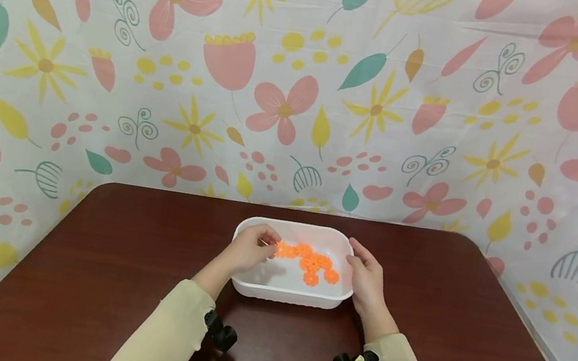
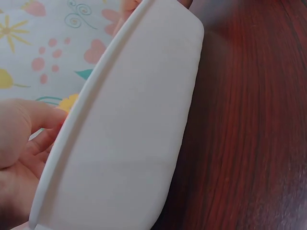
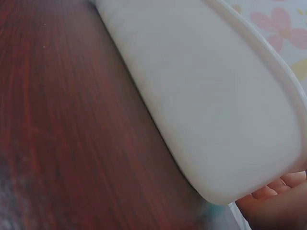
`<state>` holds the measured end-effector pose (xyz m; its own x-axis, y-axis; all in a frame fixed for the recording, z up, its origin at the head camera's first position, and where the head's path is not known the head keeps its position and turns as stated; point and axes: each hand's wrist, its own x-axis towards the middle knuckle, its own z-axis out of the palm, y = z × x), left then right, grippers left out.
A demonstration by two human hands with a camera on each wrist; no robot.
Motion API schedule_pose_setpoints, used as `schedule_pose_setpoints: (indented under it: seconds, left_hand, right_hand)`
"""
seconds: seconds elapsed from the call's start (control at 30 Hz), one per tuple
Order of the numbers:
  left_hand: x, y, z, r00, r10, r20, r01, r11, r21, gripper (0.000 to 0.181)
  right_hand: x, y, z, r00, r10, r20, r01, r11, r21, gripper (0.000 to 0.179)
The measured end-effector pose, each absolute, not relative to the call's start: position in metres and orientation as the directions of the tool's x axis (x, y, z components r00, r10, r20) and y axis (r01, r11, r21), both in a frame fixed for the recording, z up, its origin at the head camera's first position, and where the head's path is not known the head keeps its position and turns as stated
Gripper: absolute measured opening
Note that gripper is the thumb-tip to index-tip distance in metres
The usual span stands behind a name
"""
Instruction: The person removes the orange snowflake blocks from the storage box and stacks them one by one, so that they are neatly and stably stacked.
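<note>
A white plastic tray (image 1: 278,295) stands on the table and holds several orange flower-shaped plastic pieces (image 1: 313,262), bunched toward its middle and right. My left hand (image 1: 252,248) reaches over the tray's left side, its thumb and fingertips pinching an orange piece at the left end of the bunch. Only a trace of orange shows at those fingertips in the left wrist view, where the tray wall hides the rest. At the right end of the tray, my right hand (image 1: 368,278) grips the rim, thumb on top and fingers along the outside.
The dark reddish-brown wooden table (image 1: 145,259) extends around the tray. Behind its far edge hangs a white cloth (image 1: 309,35) printed with flowers and leaves. Each wrist carries a small black camera (image 1: 223,335) near the front of the table.
</note>
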<state>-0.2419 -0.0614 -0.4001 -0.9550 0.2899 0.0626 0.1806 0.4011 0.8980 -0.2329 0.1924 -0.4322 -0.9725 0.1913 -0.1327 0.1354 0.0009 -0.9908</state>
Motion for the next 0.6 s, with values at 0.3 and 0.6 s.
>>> schedule_pose_setpoints:
  seconds: [0.3, 0.6]
  left_hand:
    - [-0.234, -0.073, -0.393, -0.972, 0.220, 0.089, 0.165, 0.358, 0.919, 0.013]
    - [-0.230, -0.085, -0.386, -0.978, 0.176, 0.109, 0.167, 0.359, 0.918, 0.014]
  right_hand:
    - [-0.232, 0.191, -0.433, -0.974, 0.188, -0.127, 0.125, -0.022, -0.992, 0.047]
    - [-0.231, 0.192, -0.431, -0.975, 0.186, -0.123, 0.118, -0.039, -0.992, 0.046]
